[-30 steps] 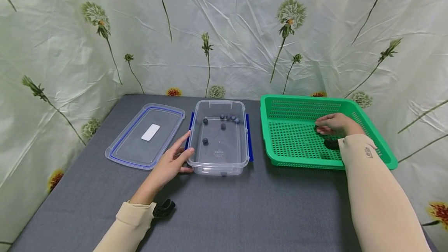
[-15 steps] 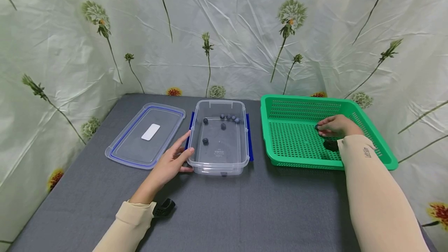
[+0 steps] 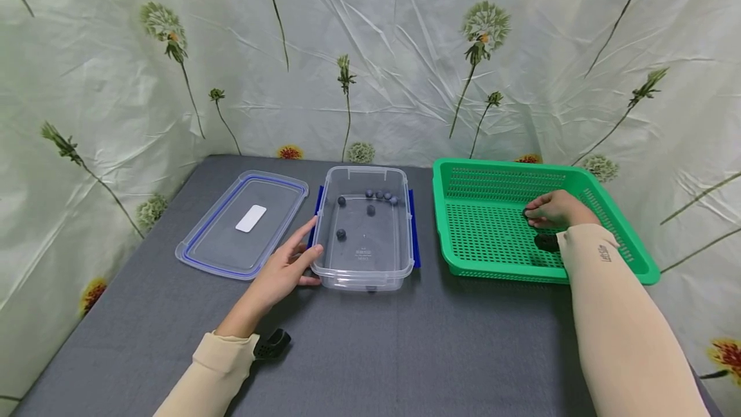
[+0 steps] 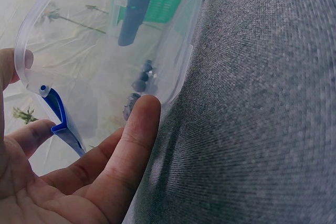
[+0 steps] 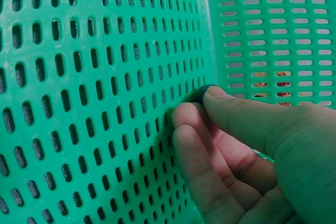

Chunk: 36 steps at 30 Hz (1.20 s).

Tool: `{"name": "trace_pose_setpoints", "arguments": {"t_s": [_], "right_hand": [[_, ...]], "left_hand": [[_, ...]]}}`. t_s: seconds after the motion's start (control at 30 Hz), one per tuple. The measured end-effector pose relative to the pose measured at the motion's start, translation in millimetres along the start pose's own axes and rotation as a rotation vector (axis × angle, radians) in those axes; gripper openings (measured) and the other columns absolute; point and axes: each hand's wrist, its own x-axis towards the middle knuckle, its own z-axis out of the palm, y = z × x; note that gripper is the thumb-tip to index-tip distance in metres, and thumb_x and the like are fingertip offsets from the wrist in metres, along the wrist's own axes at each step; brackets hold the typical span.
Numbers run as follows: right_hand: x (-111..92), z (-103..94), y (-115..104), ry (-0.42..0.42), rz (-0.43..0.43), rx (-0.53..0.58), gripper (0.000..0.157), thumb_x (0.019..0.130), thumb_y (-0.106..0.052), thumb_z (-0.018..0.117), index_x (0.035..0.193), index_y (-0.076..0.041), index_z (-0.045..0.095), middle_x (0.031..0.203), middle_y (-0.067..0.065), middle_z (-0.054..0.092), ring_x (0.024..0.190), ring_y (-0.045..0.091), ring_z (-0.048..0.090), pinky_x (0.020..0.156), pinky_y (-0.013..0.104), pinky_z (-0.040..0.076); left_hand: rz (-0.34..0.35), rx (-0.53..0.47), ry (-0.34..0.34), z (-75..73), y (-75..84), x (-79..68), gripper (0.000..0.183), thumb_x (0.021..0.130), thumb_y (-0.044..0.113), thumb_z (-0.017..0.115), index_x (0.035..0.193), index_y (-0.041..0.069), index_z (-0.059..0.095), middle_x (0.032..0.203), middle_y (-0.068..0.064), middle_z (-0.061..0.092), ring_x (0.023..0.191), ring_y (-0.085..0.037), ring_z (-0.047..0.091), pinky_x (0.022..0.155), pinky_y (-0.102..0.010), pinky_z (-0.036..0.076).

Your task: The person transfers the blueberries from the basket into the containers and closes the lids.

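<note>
My left hand (image 3: pixel 283 269) rests at the left side of a clear plastic food container (image 3: pixel 365 273), thumb by the near left corner, fingers fairly straight against the wall and its blue clip (image 4: pixel 60 116). Several blueberries (image 3: pixel 341 234) lie scattered in the container, some in a row near its far right corner. Inside a green plastic basket (image 3: pixel 475 230), my right hand (image 3: pixel 558 208) pinches a dark blueberry (image 5: pixel 205 93) between thumb and fingertips, low over the slotted floor. Most of that berry is hidden by the fingers.
A clear lid (image 3: pixel 214 243) with a blue seal and a white label lies left of the container. Grey cloth (image 3: pixel 405 346) covers the table, and a floral curtain (image 3: pixel 399 82) hangs behind. A black strap (image 3: pixel 272 344) is on the left wrist.
The right fingers have closed on the blueberry in the basket and shifted very slightly right. The left hand and the container hold their places.
</note>
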Motion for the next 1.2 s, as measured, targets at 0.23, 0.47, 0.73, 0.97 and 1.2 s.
{"name": "trace_pose_setpoints", "arguments": {"t_s": [0.23, 0.47, 0.73, 0.97, 1.2], "right_hand": [[0, -3.4, -2, -0.021, -0.001, 0.036, 0.044, 0.112, -0.005, 0.054, 0.148, 0.019, 0.043, 0.095, 0.002, 0.071, 0.08, 0.005, 0.07, 0.074, 0.022, 0.064], [3, -6.9, -4, -0.041, -0.01, 0.103, 0.047, 0.113, -0.009, 0.054, 0.152, 0.014, 0.042, 0.098, -0.002, 0.072, 0.084, 0.004, 0.072, 0.08, 0.021, 0.065], [4, -8.7, -13, -0.059, -0.057, 0.115, 0.049, 0.114, -0.01, 0.052, 0.155, 0.013, 0.039, 0.106, -0.006, 0.071, 0.09, 0.002, 0.073, 0.088, 0.021, 0.065], [2, -6.2, -28, -0.085, -0.105, 0.136, 0.053, 0.114, -0.013, 0.053, 0.158, 0.011, 0.036, 0.111, -0.007, 0.07, 0.095, 0.0, 0.072, 0.093, 0.021, 0.064], [4, -0.9, -42, -0.103, -0.164, 0.126, 0.052, 0.113, -0.015, 0.058, 0.155, 0.009, 0.042, 0.111, -0.005, 0.072, 0.096, 0.003, 0.074, 0.092, 0.022, 0.064]], "left_hand": [[-0.005, 0.003, -0.001, 0.3, 1.2, -0.3, 0.066, 0.113, 0.035, 0.058, 0.171, 0.038, 0.027, 0.152, -0.034, 0.05, 0.13, -0.046, 0.063, 0.084, -0.04, 0.07], [0.005, 0.001, -0.002, 0.0, 0.3, 0.6, 0.066, 0.113, 0.034, 0.058, 0.171, 0.037, 0.027, 0.151, -0.035, 0.051, 0.126, -0.045, 0.065, 0.083, -0.039, 0.07], [-0.004, 0.002, 0.002, -0.2, 0.3, 0.5, 0.066, 0.113, 0.036, 0.058, 0.171, 0.038, 0.027, 0.153, -0.034, 0.05, 0.127, -0.045, 0.064, 0.084, -0.04, 0.07], [0.001, 0.005, 0.0, -0.3, 1.2, 0.8, 0.066, 0.113, 0.035, 0.058, 0.171, 0.038, 0.027, 0.151, -0.034, 0.051, 0.126, -0.045, 0.065, 0.083, -0.039, 0.07], [-0.005, 0.003, 0.005, -0.2, 0.1, 0.4, 0.066, 0.112, 0.035, 0.059, 0.171, 0.037, 0.028, 0.15, -0.034, 0.052, 0.124, -0.043, 0.066, 0.083, -0.039, 0.07]]}}
